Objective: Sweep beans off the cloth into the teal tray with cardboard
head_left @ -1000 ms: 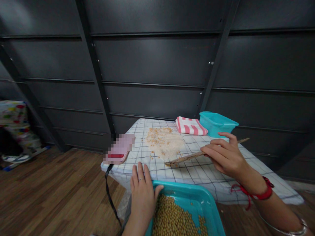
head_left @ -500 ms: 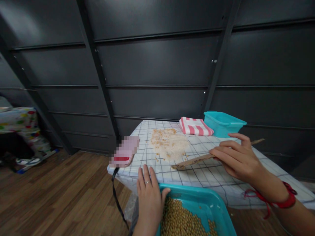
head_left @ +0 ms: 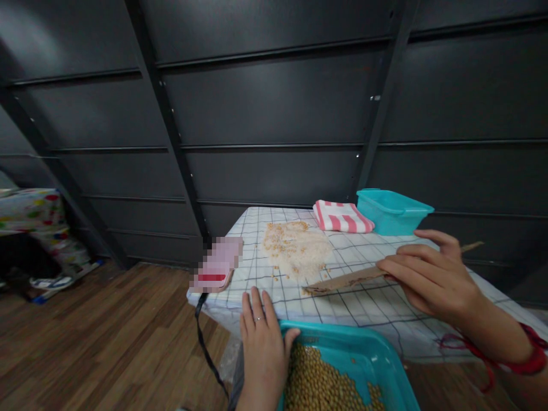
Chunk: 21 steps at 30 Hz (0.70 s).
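My right hand [head_left: 436,279] pinches a long, narrow strip of cardboard [head_left: 346,279] above the checked cloth. The strip's frayed left end is low over the cloth, near the front edge of a pile of white grains [head_left: 314,254]. Yellow beans [head_left: 278,245] are mixed through that pile, and a few lie loose around it. My left hand [head_left: 263,348] lies with its fingers stretched out at the table's front edge. Its thumb rests at the rim of a turquoise tub [head_left: 351,330]. Many yellow-brown beans [head_left: 325,374] cover the tub's bottom.
A checked cloth [head_left: 252,225] covers the table. At the back are a folded pink-and-white striped towel [head_left: 342,217] and a second turquoise tub [head_left: 396,217]. A pink phone-like object [head_left: 218,262], partly blurred, lies at the left edge with a black strap [head_left: 205,342]. A dark panelled wall stands behind.
My right hand and the cardboard strip have shifted slightly to the right. The left hand stays by the tub's rim. The camera view has moved a little.
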Each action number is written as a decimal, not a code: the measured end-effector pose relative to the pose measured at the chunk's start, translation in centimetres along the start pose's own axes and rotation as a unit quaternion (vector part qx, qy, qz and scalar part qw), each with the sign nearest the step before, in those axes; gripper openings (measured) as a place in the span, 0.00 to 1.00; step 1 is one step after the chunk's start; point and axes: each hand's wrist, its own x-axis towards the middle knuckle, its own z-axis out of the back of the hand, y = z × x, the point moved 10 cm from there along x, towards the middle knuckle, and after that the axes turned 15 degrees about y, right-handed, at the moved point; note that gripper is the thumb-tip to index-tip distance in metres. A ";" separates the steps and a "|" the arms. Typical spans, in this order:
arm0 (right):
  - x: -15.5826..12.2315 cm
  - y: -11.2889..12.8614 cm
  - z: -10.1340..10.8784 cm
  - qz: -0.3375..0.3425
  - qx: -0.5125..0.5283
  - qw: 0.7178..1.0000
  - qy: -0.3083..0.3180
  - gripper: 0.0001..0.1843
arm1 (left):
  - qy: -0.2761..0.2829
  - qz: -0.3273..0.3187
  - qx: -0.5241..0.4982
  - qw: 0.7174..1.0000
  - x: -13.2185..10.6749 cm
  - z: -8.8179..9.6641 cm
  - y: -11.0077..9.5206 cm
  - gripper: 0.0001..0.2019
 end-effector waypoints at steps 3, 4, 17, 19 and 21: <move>0.1 0.0 0.2 -0.003 -0.008 1.000 -0.004 0.15 | 0.005 -0.002 -0.006 1.000 0.0 -0.1 0.0 0.35; 0.0 0.0 0.1 -0.003 -0.009 1.000 0.000 0.15 | 0.006 -0.002 -0.007 1.000 0.0 -0.1 0.0 0.35; -0.5 -0.7 0.3 -0.017 -0.037 0.999 0.014 0.13 | 0.014 -0.001 0.007 1.000 0.1 -0.2 -0.1 0.36; -0.5 -1.1 0.1 -0.030 -0.052 0.998 0.020 0.12 | 0.028 -0.001 0.022 0.999 0.2 -0.1 -0.3 0.36; -0.6 -1.3 -0.1 -0.038 -0.062 0.997 0.026 0.10 | 0.053 0.008 0.045 0.998 0.3 -0.2 -0.3 0.33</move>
